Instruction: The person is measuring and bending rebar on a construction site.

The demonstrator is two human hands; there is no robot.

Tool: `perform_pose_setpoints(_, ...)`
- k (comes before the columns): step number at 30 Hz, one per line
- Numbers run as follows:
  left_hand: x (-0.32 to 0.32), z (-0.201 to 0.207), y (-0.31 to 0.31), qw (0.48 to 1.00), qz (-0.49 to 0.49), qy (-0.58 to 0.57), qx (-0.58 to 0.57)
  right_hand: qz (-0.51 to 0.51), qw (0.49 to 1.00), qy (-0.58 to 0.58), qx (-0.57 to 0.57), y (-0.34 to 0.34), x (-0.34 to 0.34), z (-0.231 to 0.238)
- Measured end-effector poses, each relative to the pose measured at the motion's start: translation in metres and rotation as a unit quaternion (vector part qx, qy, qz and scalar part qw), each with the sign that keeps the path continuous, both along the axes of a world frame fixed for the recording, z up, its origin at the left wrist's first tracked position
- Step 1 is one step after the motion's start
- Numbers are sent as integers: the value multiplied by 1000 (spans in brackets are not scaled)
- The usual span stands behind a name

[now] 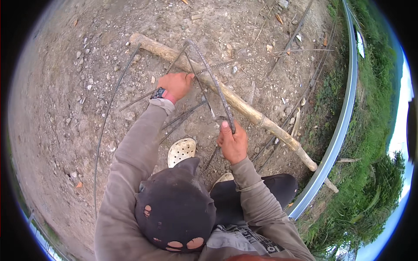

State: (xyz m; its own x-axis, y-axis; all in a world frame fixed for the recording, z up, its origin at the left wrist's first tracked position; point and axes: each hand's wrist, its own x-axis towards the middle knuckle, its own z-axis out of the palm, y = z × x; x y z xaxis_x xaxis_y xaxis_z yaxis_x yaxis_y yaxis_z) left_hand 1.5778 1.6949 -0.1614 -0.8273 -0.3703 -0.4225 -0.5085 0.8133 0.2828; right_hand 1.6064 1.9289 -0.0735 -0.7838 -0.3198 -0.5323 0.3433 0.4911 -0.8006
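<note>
My right hand [234,142] is closed round the lower end of a hacksaw [212,78] with a bent, ribbed steel frame. Its thin blade slants across a bamboo pole [238,104] lying on the ground. Beside the blade, my left hand [176,85] is closed over a thin steel rod [261,55], pressing it near the pole. This rod passes over the bamboo and sticks out on both sides of the hand; the gripped stretch is hidden under my fingers. A dark watch sits on my left wrist.
A long thin rod [114,100] curves along the ground at the left. More rods [314,80] lie at the right, before a metal guardrail [346,115] and green plants. Stones dot the dirt. My pale perforated clog [181,151] and dark torn trouser knee [174,209] are close by.
</note>
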Motion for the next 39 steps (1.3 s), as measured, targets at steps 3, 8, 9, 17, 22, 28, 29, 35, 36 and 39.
perform_pose_setpoints(3, 0, -3, -17, 1000, -14, -9, -11, 44, 995, 80, 49, -32, -6, 10)
perform_pose_setpoints(8, -8, -11, -21, 1000, -16, 13, -6, -64, 997, 42, -15, -47, -20, -21)
perform_pose_setpoints(9, -13, 2, -20, 1000, -17, -20, 7, -83, 996, 33, -19, -37, -25, -9)
perform_pose_setpoints(17, 0, -12, -28, 1000, -25, -3, 3, -5, 998, 31, 46, -7, -6, 3)
perform_pose_setpoints(22, -5, -19, -29, 999, -32, 28, 5, 18, 996, 7, 82, -13, -12, 9)
perform_pose_setpoints(28, -1, -20, -30, 998, -47, 41, -3, 40, 990, 44, 130, -9, 6, 24)
perform_pose_setpoints(29, -1, -16, -28, 998, -43, 44, -2, 30, 994, 26, 106, -8, 9, 30)
perform_pose_setpoints(35, -4, -7, -30, 998, -63, -27, 16, -16, 997, -39, 62, 13, 28, 54)
perform_pose_setpoints(36, -5, -7, -30, 997, -65, -29, 18, -22, 997, -49, 57, 14, 28, 57)
perform_pose_setpoints(39, -8, -6, -28, 997, -65, -29, 22, 3, 996, 15, 89, 12, 28, 58)
